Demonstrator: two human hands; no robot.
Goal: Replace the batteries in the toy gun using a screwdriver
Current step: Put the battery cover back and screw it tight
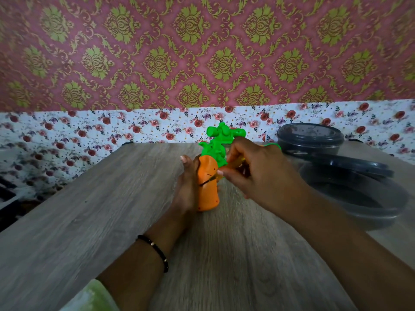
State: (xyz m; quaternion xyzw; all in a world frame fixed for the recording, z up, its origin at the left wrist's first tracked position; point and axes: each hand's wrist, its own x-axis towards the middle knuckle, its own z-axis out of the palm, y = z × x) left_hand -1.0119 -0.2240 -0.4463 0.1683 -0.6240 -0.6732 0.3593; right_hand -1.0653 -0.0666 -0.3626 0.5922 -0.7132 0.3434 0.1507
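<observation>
Holding the toy gun (207,187) upright mid-bench (89,221), left hand (187,189) gripping its handle, right hand (253,173) gripping the screwdriver (210,181), we judge the handle's cover screw needs steady turning next.

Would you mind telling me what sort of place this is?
Probably a room in a home: patterned wallpaper above a floral covering, a wood-grain table, and plastic tubs beside a toy gun.
</observation>
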